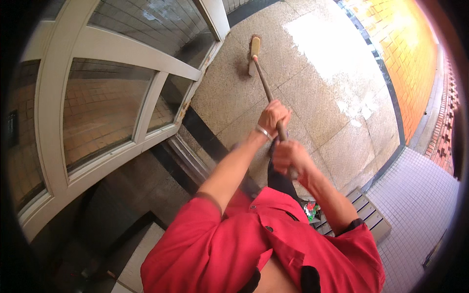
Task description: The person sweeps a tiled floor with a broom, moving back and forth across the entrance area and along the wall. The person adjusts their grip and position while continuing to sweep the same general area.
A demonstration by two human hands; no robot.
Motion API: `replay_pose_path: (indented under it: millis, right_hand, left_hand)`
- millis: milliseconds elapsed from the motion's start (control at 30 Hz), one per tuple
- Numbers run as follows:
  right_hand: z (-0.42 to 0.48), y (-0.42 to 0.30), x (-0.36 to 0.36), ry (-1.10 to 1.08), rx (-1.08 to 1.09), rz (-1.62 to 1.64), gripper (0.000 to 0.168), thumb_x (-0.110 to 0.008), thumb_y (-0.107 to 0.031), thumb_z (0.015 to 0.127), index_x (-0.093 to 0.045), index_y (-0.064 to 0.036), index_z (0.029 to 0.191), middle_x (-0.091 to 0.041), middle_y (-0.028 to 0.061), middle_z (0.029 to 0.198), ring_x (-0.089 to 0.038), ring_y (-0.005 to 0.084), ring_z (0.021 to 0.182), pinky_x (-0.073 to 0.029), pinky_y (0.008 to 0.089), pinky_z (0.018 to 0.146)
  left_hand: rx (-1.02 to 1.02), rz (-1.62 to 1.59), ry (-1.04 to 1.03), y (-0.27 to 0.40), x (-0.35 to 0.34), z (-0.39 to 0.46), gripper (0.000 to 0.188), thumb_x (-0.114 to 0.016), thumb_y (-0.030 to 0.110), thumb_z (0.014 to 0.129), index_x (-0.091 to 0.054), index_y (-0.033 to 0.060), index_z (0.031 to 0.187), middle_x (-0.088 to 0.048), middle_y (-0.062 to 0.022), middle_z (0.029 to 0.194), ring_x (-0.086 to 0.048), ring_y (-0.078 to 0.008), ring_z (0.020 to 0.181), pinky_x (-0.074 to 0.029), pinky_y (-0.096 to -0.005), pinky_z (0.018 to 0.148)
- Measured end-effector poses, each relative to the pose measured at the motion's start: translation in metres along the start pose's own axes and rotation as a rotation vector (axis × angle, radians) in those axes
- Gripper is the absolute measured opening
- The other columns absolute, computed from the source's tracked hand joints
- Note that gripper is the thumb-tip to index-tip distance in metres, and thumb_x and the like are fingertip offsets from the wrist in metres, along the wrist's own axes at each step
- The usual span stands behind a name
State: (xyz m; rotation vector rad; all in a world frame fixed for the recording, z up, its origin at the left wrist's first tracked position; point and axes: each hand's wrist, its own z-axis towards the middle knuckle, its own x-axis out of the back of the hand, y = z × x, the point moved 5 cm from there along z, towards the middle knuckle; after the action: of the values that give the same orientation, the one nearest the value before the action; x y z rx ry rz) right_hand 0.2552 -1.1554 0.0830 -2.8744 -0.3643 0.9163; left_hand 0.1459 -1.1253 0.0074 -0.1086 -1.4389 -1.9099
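Observation:
A push broom (255, 47) with a long wooden handle reaches away from me across the speckled stone tiles (238, 110). Its yellowish head rests on or just above the floor, near the white door frame, with its bristles blurred. My left hand (274, 115), with a silver bracelet at the wrist, is wrapped around the handle partway down. Closer to my body, my right hand (292, 157) grips the handle near its top end and is slightly blurred.
An open white-framed glass door (106, 44) stands on the left, above a metal threshold (188, 157). A slatted bench (370, 216) and a white tiled wall (414, 190) are at the lower right. Orange brick paving (410, 62) lies beyond a dark tile border.

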Motion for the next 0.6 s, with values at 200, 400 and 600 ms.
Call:
replay_pose_path:
  millis: [200,400,600]
  right_hand:
    - [-0.053,0.060,-0.008,-0.013,-0.296,-0.071,0.005,-0.046,-0.006,0.085,-0.042,-0.009,0.085,-0.036,-0.0015,0.054,-0.035,0.0103,0.037,-0.030,0.0259,0.034]
    - [0.038,0.113,0.037,-0.115,-0.643,0.146,0.015,-0.046,-0.011,0.085,-0.041,-0.011,0.071,-0.036,-0.0034,0.051,-0.032,0.0074,0.038,-0.025,0.0225,0.033]
    - [-0.004,0.025,0.095,-0.035,-0.532,0.283,0.016,-0.040,-0.009,0.092,-0.042,-0.009,0.076,-0.036,-0.0073,0.057,-0.034,0.0002,0.038,-0.022,0.0166,0.030]
  left_hand:
    - [0.129,0.162,0.030,0.054,0.041,-0.093,0.029,-0.062,0.001,0.075,-0.043,0.0046,0.054,-0.045,-0.0130,0.056,-0.048,-0.0319,0.057,-0.043,-0.0422,0.067]
    - [0.452,0.286,-0.053,0.011,0.037,-0.190,0.031,-0.059,0.009,0.079,-0.042,0.0025,0.053,-0.045,-0.0155,0.055,-0.048,-0.0354,0.055,-0.038,-0.0435,0.056]
    - [0.164,0.196,-0.088,0.018,-0.059,-0.117,0.028,-0.058,0.014,0.082,-0.046,0.0060,0.057,-0.050,-0.0124,0.057,-0.051,-0.0330,0.058,-0.040,-0.0434,0.062]
